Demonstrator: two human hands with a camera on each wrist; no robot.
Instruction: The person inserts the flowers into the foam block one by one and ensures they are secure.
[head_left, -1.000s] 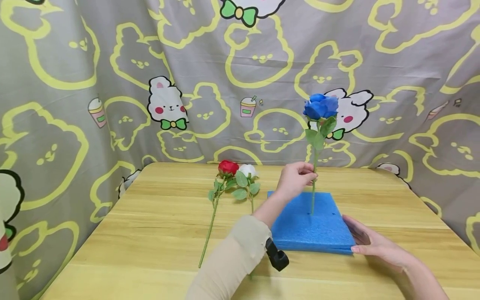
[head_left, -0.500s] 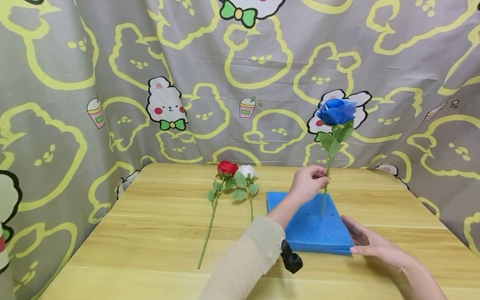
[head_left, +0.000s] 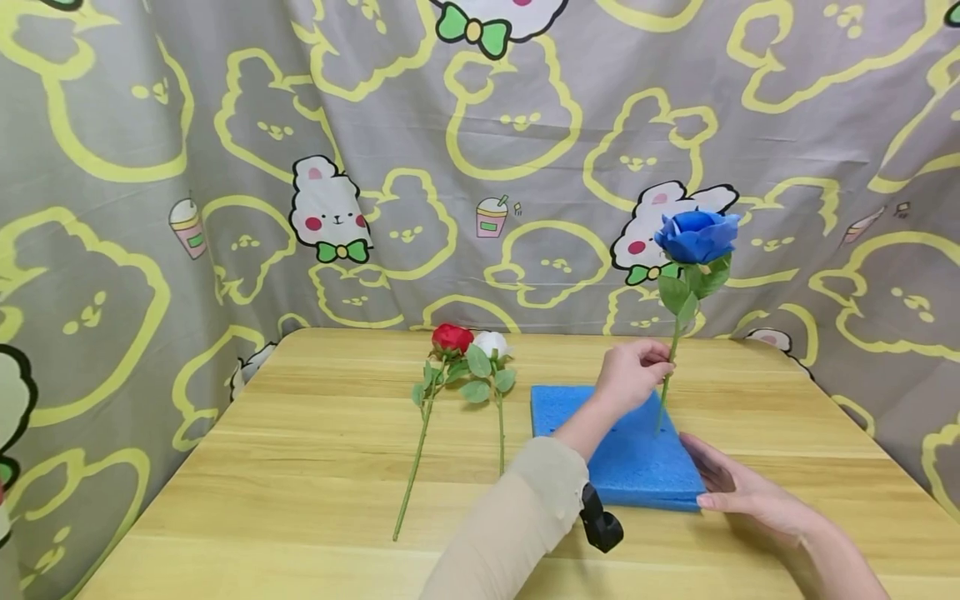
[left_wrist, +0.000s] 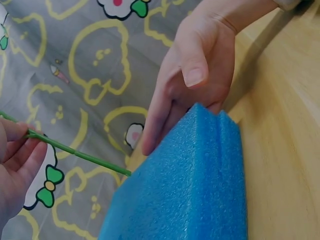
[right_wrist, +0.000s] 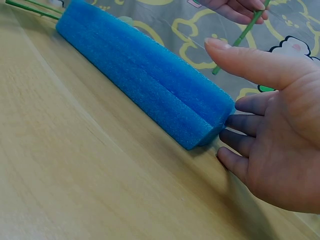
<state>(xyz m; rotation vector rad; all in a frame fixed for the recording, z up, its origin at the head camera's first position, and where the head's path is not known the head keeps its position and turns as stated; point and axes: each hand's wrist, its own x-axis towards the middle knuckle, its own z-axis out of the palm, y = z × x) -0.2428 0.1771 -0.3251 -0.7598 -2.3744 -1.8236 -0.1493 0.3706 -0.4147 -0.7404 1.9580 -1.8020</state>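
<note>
In the head view my left hand (head_left: 637, 375) pinches the green stem of a blue rose (head_left: 697, 237) between thumb and fingers. The rose stands nearly upright, leaning a little right, over a blue foam block (head_left: 637, 475). Its cut stem end (right_wrist: 216, 71) shows just above the block's top edge in the right wrist view. My right hand (head_left: 750, 496) lies at the block's right side, fingers straight against the end face and thumb at the near corner. A seam runs along the block's side, seen in both wrist views.
A red rose (head_left: 452, 338) and a white rose (head_left: 491, 345) lie on the wooden table (head_left: 315, 467) left of the block, part of the white one's stem hidden by my left sleeve. A patterned grey curtain (head_left: 420, 108) hangs behind the table.
My left hand has carried the blue rose to the right across the block, from near a dark mark toward its right side. The right hand stays at the block's side.
</note>
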